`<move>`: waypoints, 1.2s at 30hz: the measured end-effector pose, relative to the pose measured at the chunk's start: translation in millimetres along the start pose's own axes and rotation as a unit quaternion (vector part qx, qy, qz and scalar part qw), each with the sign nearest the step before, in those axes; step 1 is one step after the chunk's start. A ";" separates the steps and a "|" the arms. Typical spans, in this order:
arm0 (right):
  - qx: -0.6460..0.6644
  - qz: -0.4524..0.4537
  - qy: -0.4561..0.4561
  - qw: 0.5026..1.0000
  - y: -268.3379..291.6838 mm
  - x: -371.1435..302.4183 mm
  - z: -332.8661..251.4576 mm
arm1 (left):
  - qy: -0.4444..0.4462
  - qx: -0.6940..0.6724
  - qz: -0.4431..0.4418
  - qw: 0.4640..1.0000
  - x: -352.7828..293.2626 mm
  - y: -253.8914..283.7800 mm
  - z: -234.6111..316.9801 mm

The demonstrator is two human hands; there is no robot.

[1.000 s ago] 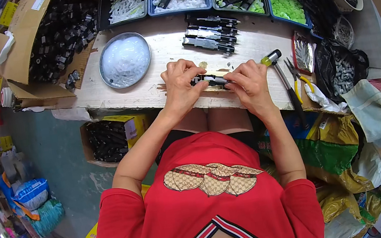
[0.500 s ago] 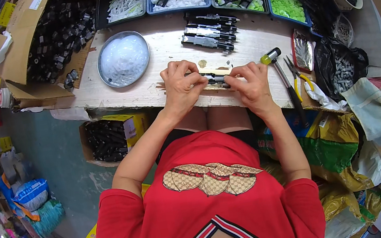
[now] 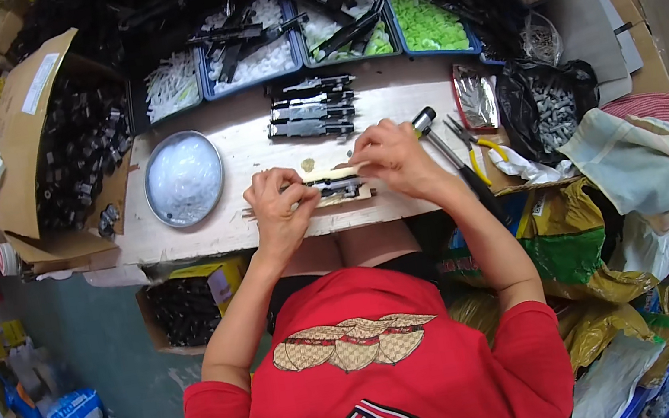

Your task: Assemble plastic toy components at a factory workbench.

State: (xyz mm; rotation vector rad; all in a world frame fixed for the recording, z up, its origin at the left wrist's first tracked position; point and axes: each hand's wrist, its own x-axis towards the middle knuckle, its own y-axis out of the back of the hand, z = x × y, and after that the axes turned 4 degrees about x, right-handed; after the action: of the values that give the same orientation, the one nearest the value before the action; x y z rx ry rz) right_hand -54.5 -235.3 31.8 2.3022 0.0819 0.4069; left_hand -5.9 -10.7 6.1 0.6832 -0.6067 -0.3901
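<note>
A long narrow black-and-silver mechanism (image 3: pixel 337 187) lies in a pale wooden jig (image 3: pixel 350 197) at the near edge of the workbench. My left hand (image 3: pixel 277 207) is closed, thumb and forefinger pinching the left end of the mechanism. Just beyond its right end is my right hand (image 3: pixel 393 158), its fingers drawn together near the jig's far strip; whatever they hold is too small to make out. Farther back, several similar black mechanisms (image 3: pixel 310 111) lie side by side in a stack-like row.
A round metal dish (image 3: pixel 149 190) with clear film stands left. Blue trays hold white pieces (image 3: pixel 257 24) and green pieces (image 3: pixel 427 19). A hammer (image 3: pixel 461 167) and yellow-handled pliers (image 3: pixel 474 153) lie right, beside a black bag (image 3: pixel 514 97). An open carton (image 3: pixel 16 185) of black parts sits far left.
My right hand has left the right end of the mechanism and moved up and away from me. My left hand keeps its pinch on the left end. The whole view has shifted.
</note>
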 end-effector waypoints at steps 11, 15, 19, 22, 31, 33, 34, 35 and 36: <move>-0.321 0.173 0.038 0.930 48.9 119.2 74.9 | -0.001 -0.008 -0.002 1.000 5.3 -2.0 0.4; -0.368 0.082 0.036 0.926 55.5 131.3 79.0 | 0.004 -0.006 -0.007 1.000 3.4 -2.1 1.9; -0.320 0.058 -0.034 0.945 68.2 123.9 66.9 | 0.002 -0.009 -0.002 1.000 0.2 -0.8 1.7; -0.231 0.054 -0.147 0.960 76.3 122.1 54.5 | 0.001 -0.011 0.001 1.000 -1.2 -0.8 0.3; 0.038 0.096 -0.075 0.992 49.8 76.1 3.6 | 0.025 -0.044 0.038 0.998 -6.7 8.6 -6.9; 0.013 0.078 0.016 0.997 26.6 50.9 -7.4 | 0.026 -0.056 0.043 0.997 -7.6 16.3 -11.2; -0.051 0.056 0.039 0.996 18.6 42.5 -15.3 | 0.036 -0.070 0.041 0.996 -7.5 19.9 -13.0; -0.095 0.041 0.038 0.994 6.0 33.4 -23.6 | 0.046 -0.084 0.040 0.995 -9.2 22.9 -14.9; -0.110 0.014 0.039 0.993 -5.2 26.3 -25.9 | 0.042 -0.082 0.035 0.995 -10.5 24.6 -17.5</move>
State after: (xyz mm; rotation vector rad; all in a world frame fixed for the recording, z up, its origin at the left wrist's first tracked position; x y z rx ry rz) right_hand -37.3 -208.8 51.7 2.0732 0.0401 0.4955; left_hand 0.6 20.5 8.1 0.5182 -0.5107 -0.3401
